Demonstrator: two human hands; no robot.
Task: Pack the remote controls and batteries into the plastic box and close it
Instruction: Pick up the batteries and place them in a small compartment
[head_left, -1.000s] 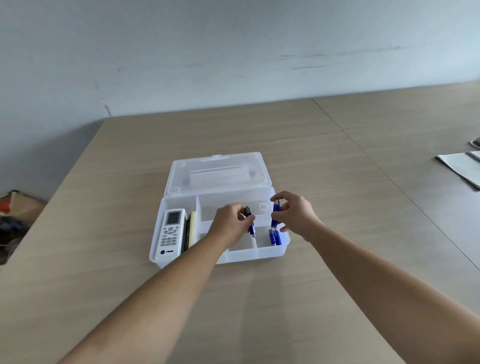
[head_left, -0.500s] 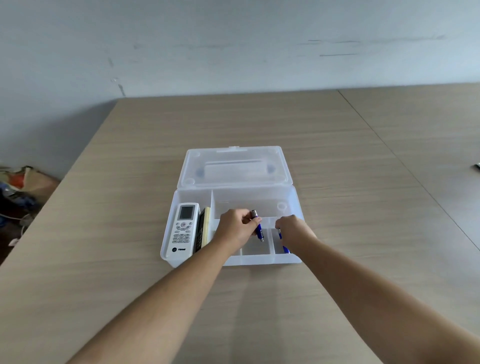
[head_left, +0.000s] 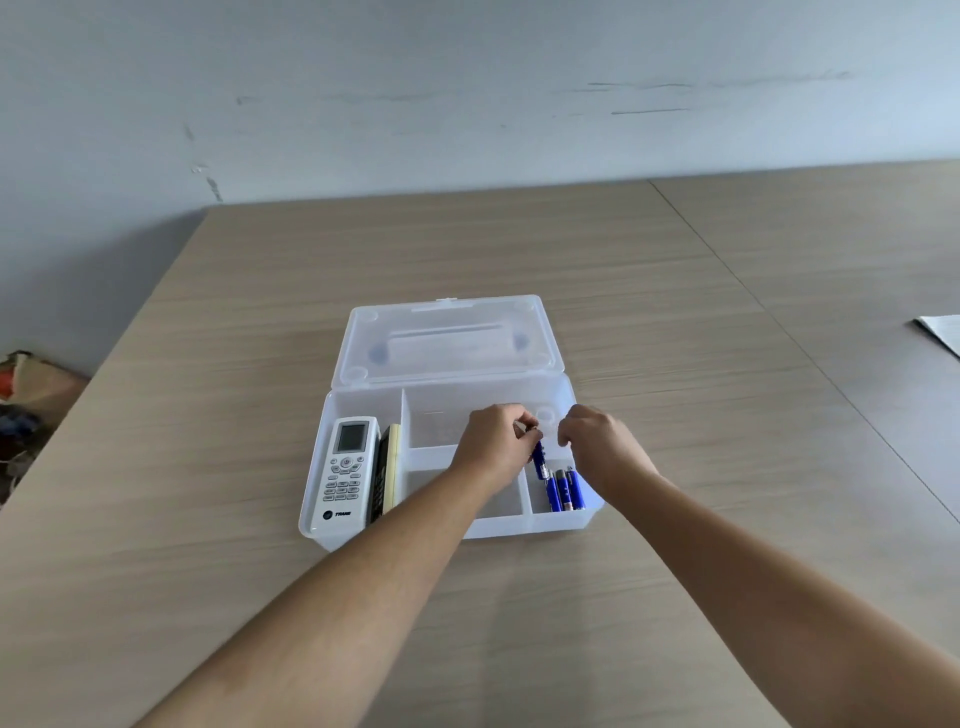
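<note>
A clear plastic box (head_left: 363, 400) stands open on the wooden table, its lid (head_left: 447, 340) lying flat behind it. A white remote (head_left: 344, 470) and a black-and-cream remote (head_left: 387, 467) fill the left compartment. Three blue batteries (head_left: 563, 491) lie in the front right compartment. My left hand (head_left: 493, 441) pinches another blue battery (head_left: 539, 460) above that compartment. My right hand (head_left: 597, 449) hovers just right of it, fingers loosely curled, with nothing seen in it.
A sheet of white paper (head_left: 943, 332) lies at the table's right edge. Bags and clutter (head_left: 26, 395) sit on the floor to the left. A seam (head_left: 779, 322) runs across the table to the right of the box.
My right hand let its battery go into the front right compartment and lifted back. My left hand carried its battery rightward to that compartment.
</note>
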